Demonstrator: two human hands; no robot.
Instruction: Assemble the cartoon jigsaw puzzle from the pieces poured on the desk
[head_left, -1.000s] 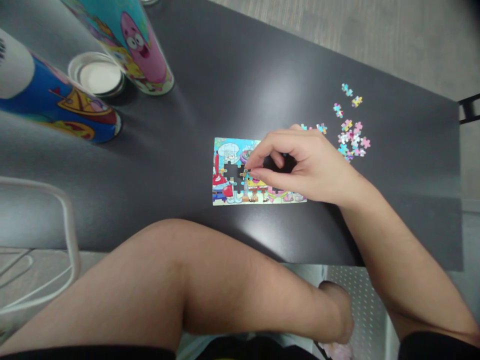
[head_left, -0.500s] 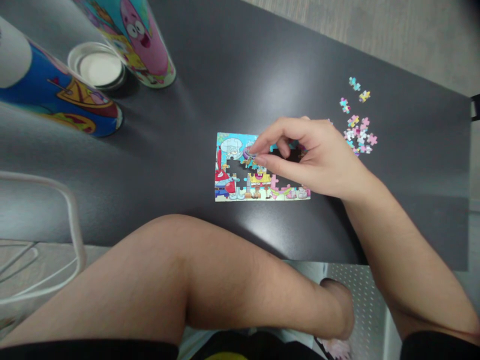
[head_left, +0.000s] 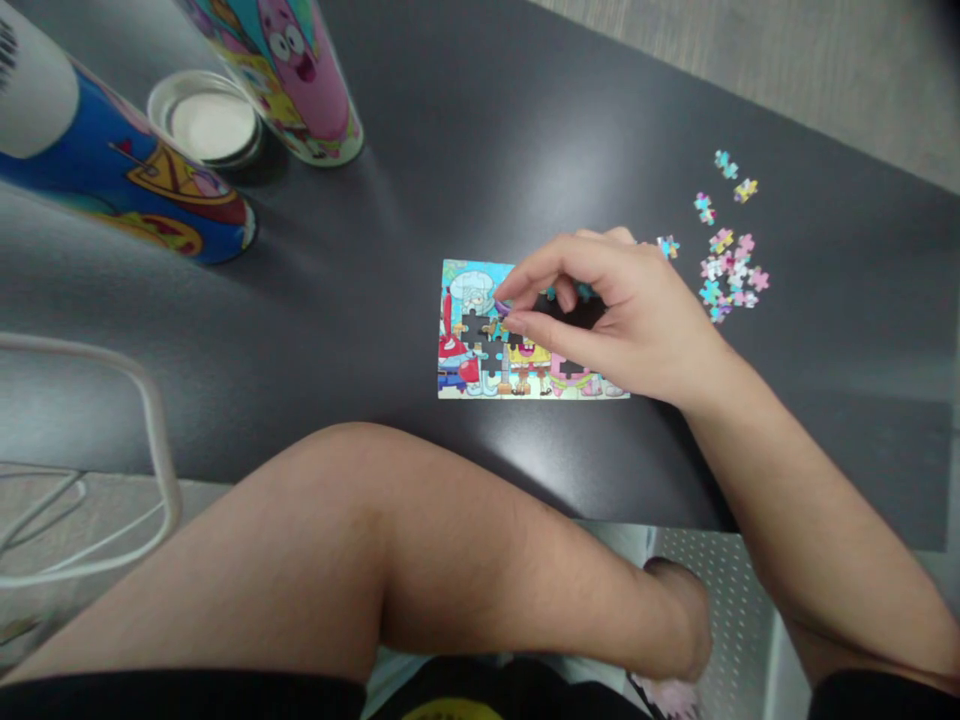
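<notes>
My right hand [head_left: 615, 300] is over a cartoon jigsaw puzzle [head_left: 532, 388], thumb and forefinger in a pinch. Between the fingertips shows a small purple-edged puzzle piece [head_left: 503, 309]. Dark gaps are visible in the puzzle's middle, and the hand covers its upper right part. Along the lower side lies a bare bent limb that looks like my left arm. Its end, probably my left hand [head_left: 682, 620], is bent down with the fingers hidden. A pile of loose puzzle pieces [head_left: 727, 272] lies to the right, and a single piece [head_left: 667, 247] sits beside my right hand.
Two cartoon-printed cylinders, a blue one [head_left: 112, 160] and a pink one [head_left: 304, 80], are at the upper left of the dark table [head_left: 360, 320]. A round lid [head_left: 214, 125] lies between them. A white bent tube [head_left: 154, 430] is at the left edge.
The view has shifted slightly. My right hand has moved a little left over the puzzle, still pinching, and the single piece beside it now shows more fully.
</notes>
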